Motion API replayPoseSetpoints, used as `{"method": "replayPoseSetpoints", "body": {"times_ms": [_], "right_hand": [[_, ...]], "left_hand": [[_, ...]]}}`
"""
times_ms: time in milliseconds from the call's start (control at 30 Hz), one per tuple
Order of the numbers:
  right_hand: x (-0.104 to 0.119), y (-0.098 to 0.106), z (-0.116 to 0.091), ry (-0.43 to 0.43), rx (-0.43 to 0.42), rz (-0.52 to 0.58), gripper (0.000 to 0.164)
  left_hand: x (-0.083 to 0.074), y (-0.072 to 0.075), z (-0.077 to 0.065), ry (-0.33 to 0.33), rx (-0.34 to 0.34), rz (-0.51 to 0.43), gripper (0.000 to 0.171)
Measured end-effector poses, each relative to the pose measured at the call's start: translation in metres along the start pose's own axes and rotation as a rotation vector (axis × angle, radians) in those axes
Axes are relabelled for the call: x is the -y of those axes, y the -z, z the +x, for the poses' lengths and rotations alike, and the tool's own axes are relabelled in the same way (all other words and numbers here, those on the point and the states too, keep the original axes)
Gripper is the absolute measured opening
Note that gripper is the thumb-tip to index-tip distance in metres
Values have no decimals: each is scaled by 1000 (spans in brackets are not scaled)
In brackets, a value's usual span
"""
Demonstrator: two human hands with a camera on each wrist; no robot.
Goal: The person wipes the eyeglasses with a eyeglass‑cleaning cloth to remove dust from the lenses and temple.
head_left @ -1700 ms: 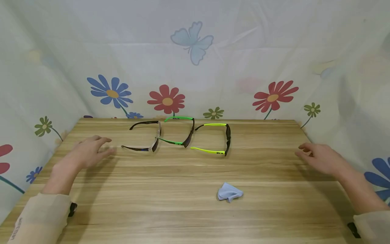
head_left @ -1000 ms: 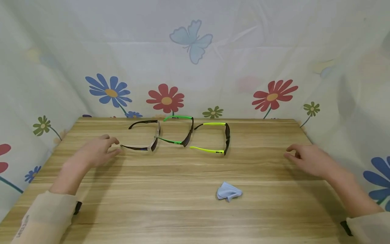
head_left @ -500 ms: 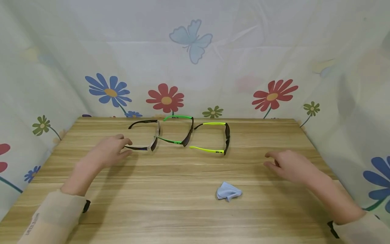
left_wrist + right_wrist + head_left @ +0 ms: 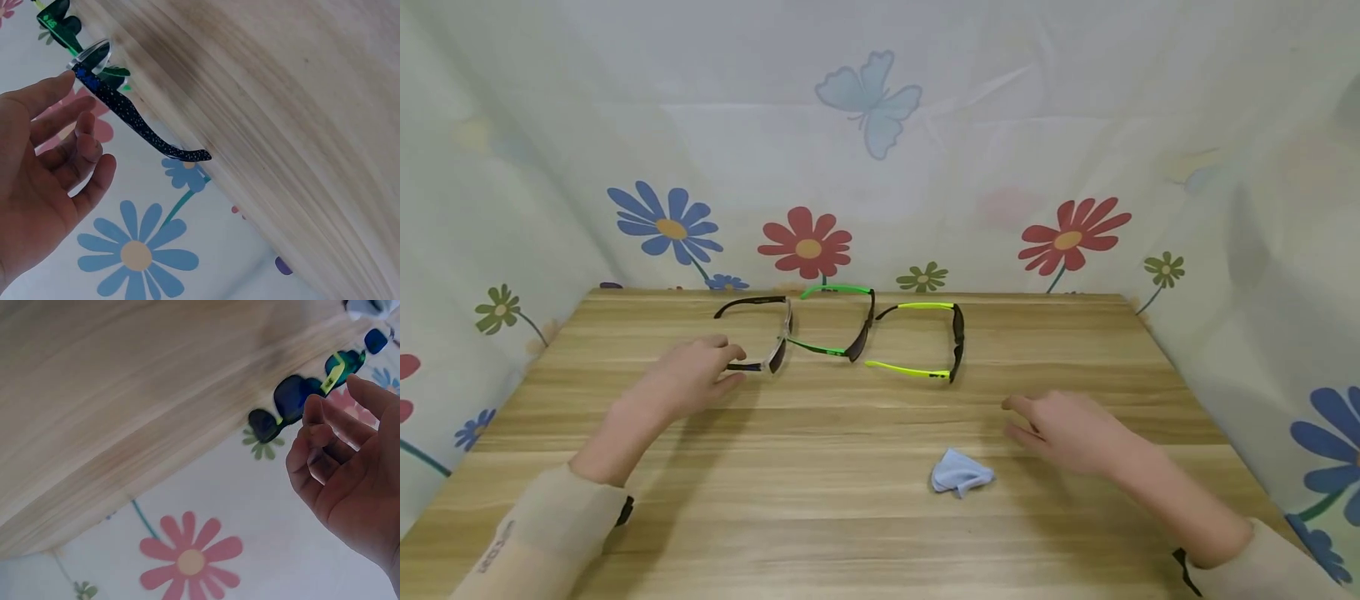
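Three pairs of sunglasses stand in a row on the wooden table, temples unfolded towards the left. The leftmost sunglasses [image 4: 778, 357] have a clear frame and dark speckled temples [image 4: 128, 112]. My left hand [image 4: 696, 379] is over the near temple of that pair, hiding its tip, with fingers loosely bent and nothing held. In the middle are the green-templed sunglasses [image 4: 859, 340]; to their right, the yellow-templed sunglasses [image 4: 958, 342]. My right hand [image 4: 1071, 433] hovers right of a crumpled light-blue cloth [image 4: 959, 472], fingers loosely curled and holding nothing.
The wooden table [image 4: 820, 517] reaches back to a white curtain [image 4: 970, 167] printed with flowers and a butterfly. The same curtain material closes in both sides. Black straps show at both sleeve cuffs.
My left hand has moved rightward to the near temple of the clear-framed sunglasses. My right hand has come left and nearer, towards the cloth. Sunglasses and cloth have stayed in place.
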State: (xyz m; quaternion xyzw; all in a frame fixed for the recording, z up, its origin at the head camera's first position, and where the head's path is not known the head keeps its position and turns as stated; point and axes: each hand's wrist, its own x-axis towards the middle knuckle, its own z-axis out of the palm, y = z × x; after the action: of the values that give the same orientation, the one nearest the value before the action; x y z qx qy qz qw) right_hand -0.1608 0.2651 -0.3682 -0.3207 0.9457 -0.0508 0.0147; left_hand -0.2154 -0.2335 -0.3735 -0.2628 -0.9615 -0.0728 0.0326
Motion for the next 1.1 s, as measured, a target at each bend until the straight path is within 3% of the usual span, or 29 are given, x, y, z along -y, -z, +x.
{"method": "replayPoseSetpoints", "body": {"times_ms": [200, 633, 1100], "right_hand": [[18, -4, 5, 71, -2, -7, 30], [41, -16, 8, 168, 72, 77, 34], [54, -22, 13, 248, 66, 68, 17]], "left_hand": [[-5, -3, 4, 9, 8, 5, 38], [-4, -11, 10, -32, 5, -12, 21], [0, -16, 16, -53, -28, -6, 17]]}}
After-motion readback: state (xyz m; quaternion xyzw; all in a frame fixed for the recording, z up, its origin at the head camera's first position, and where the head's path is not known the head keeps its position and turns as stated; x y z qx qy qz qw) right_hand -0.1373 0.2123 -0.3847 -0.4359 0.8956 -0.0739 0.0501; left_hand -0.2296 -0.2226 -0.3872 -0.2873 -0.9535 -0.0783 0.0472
